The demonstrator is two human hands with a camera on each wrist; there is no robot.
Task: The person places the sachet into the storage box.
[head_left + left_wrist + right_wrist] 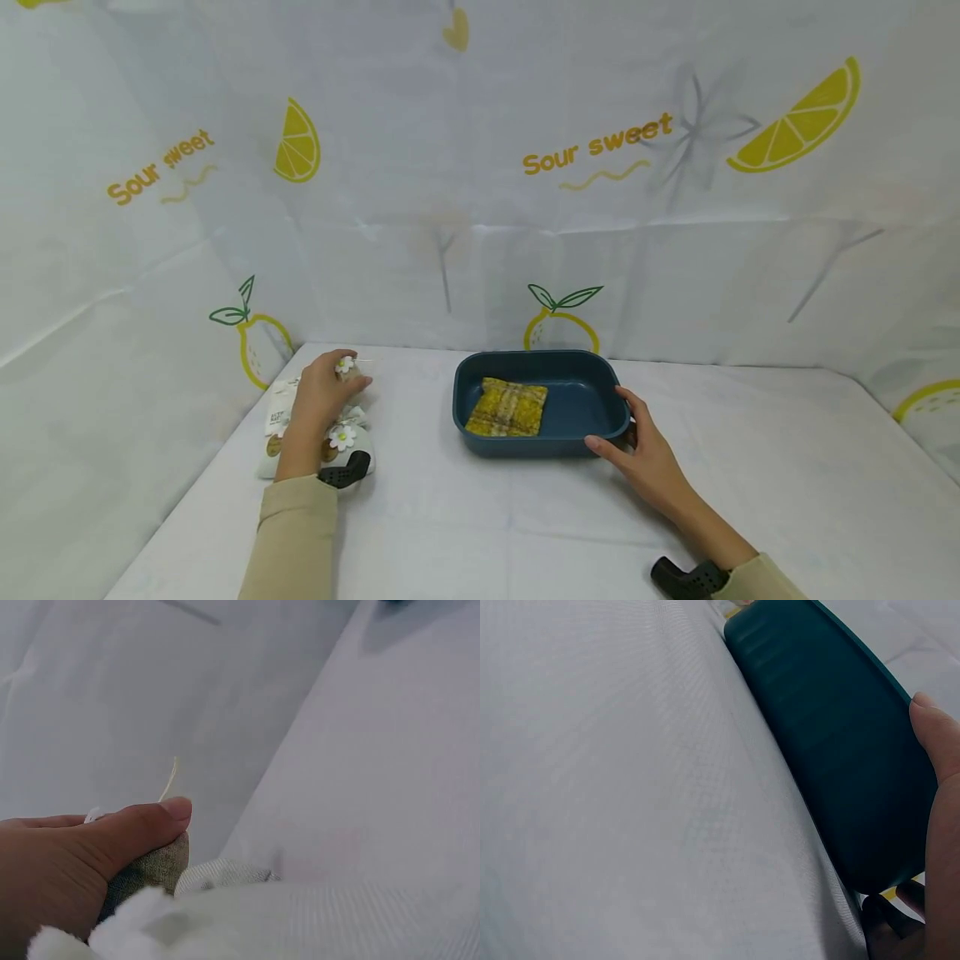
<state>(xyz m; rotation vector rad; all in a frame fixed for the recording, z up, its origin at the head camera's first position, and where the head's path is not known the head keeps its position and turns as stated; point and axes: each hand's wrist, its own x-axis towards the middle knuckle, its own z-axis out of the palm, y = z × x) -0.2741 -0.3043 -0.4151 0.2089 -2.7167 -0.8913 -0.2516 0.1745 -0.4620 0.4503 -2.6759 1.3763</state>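
Observation:
My left hand (321, 396) is at the table's far left, above several small white pouches (358, 446) with daisy decorations. Its thumb and fingers pinch a small grey-brown woven cloth pouch (154, 868), with a thin pale thread sticking up beside the thumb. Much of that pouch is hidden by the hand. Around the right end of a dark blue rectangular bin (495, 447), my right hand (651, 462) has its thumb at the near corner of the rim and its fingers along the side. A yellow patterned pouch (510, 408) lies flat inside the bin's left half.
A white cloth covers the table (450, 533). Behind it hangs a white curtain (375, 275) printed with lemons and lettering. Fluffy white material (142, 922) shows low in the left wrist view, close to the hand.

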